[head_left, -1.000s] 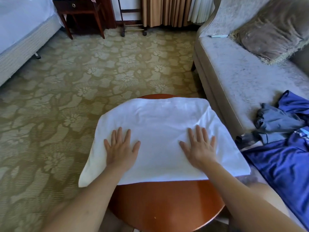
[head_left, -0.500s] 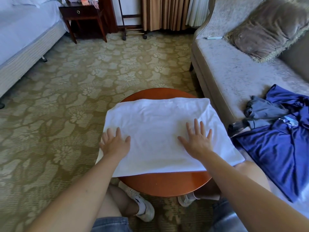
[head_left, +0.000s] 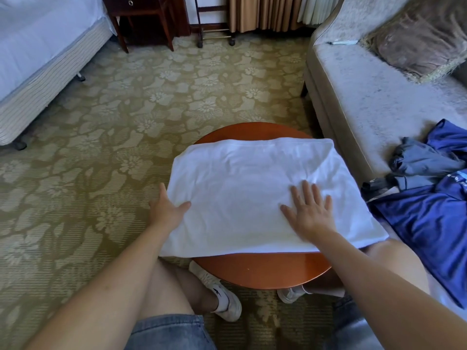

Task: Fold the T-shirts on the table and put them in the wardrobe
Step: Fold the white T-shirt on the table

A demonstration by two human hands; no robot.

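The olive-green carpet with pale flowers [head_left: 177,97] fills most of the room, with a pale grey velvet sofa [head_left: 374,102] along the right and a bed under a white sheet [head_left: 38,46] at the far left. Near the middle stands a round reddish-brown wooden bench [head_left: 260,271], and the person sits at its near side in denim shorts, knees on either side of it. On the bench lies a white T-shirt [head_left: 247,178], folded to a broad rectangle. It covers most of the top and hangs over the rim on the left and right, leaving bare wood at the far and near edges. A crumpled blue garment [head_left: 429,223] sprawls on the near end of the sofa seat, with a brown fringed cushion [head_left: 417,44] at the far end. A dark wooden nightstand [head_left: 141,11] stands against the far wall beside the bed. A bunched grey garment [head_left: 419,160] lies touching the blue one on its far side. The left hand [head_left: 168,210] is at the shirt's left edge; its grip holds the cloth, thumb on top and most fingers hidden beneath. The right hand [head_left: 309,213] lies flat on the shirt's near right part, its grip wide, fingers spread. A white sneaker [head_left: 222,296] shows under the bench's near rim.
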